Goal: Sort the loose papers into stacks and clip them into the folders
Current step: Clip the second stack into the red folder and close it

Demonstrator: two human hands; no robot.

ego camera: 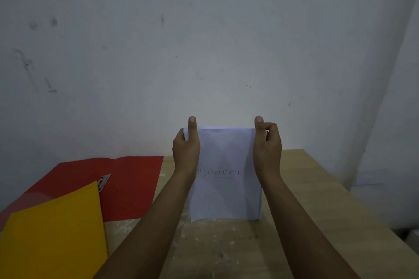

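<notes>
A stack of white papers point(224, 192) stands upright on its lower edge on the wooden table point(317, 188), with "Dokumen" handwritten on the front sheet. My left hand point(186, 149) grips the stack's upper left side, thumb up along the front. My right hand point(267, 145) grips the upper right side, thumb up and fingers curled behind the edge. To the left lies an open red folder point(131, 186) with a metal clip point(103, 181) on it. A yellow folder point(54, 235) lies closed over the red folder's near corner.
A bare grey-white wall point(204, 41) rises right behind the table. The table's right edge runs diagonally toward the lower right. Bare wood with pale scuffs shows in front of the stack.
</notes>
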